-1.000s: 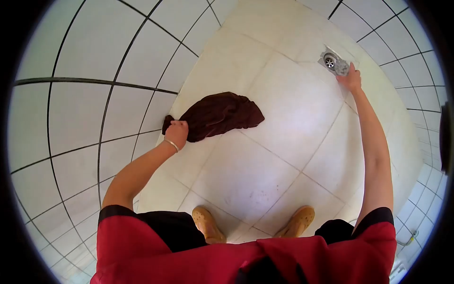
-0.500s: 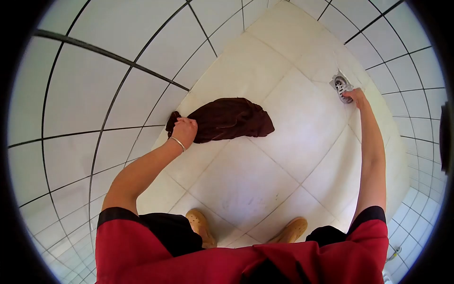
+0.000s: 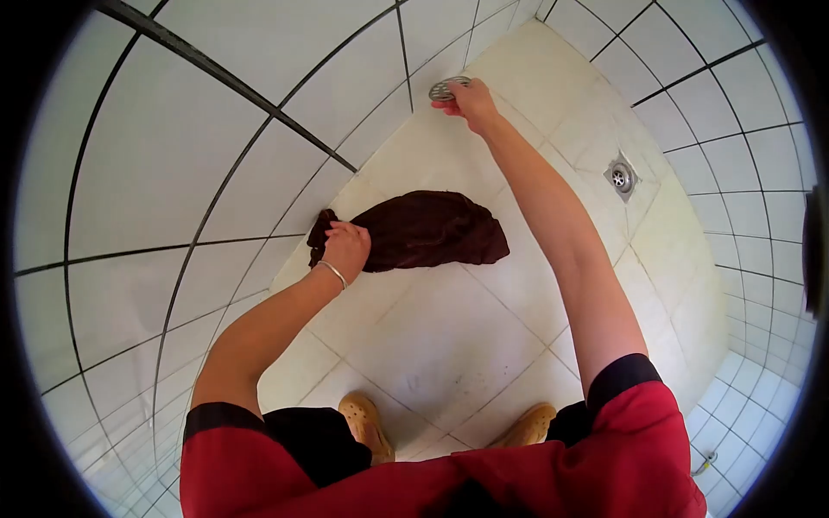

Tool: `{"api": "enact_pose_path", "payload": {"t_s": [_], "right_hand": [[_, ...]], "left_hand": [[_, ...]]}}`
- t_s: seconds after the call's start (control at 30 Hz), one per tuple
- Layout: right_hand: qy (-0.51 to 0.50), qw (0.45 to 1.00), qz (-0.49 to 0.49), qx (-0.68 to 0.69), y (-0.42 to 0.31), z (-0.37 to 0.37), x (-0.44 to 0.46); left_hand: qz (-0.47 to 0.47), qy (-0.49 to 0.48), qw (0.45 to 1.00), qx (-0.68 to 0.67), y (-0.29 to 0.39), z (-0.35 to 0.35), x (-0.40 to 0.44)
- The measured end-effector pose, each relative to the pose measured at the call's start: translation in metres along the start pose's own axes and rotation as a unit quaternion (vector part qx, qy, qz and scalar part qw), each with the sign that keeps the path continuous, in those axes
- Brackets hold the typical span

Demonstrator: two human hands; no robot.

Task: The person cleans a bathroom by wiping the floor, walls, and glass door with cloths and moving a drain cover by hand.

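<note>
In my right hand [image 3: 469, 104] is a round metal drain cover [image 3: 448, 88] with slots, held by its edge near the left tiled wall. The floor drain [image 3: 621, 176] lies uncovered to the right, its square metal frame set in the floor. My left hand [image 3: 347, 247], a bracelet at its wrist, is closed around the left end of a dark brown cloth [image 3: 427, 229]. That cloth is bunched up and spread over the pale floor tiles.
White tiled walls with dark grout lines rise on the left [image 3: 164, 164] and right [image 3: 704, 86]. My feet, in tan clogs [image 3: 367, 425], stand on the tiled floor [image 3: 432, 345]. A dark object [image 3: 811, 250] shows at the right edge.
My right hand has lifted the drain cover off the floor drain and carried it left, toward the left wall. My left hand stays on the cloth.
</note>
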State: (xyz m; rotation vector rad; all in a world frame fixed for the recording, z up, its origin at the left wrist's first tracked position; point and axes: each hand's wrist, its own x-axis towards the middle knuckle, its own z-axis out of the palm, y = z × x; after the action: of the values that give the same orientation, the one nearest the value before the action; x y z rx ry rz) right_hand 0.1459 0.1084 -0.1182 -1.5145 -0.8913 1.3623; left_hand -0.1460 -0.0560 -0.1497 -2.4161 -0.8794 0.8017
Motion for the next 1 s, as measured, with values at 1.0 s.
{"api": "enact_pose_path", "payload": {"t_s": [1.0], "right_hand": [[0.243,0.958,-0.126,-0.083,0.039,0.038,0.004]], "left_hand": [[-0.014,0.075,0.997,-0.018,0.002,0.007,-0.007]]}}
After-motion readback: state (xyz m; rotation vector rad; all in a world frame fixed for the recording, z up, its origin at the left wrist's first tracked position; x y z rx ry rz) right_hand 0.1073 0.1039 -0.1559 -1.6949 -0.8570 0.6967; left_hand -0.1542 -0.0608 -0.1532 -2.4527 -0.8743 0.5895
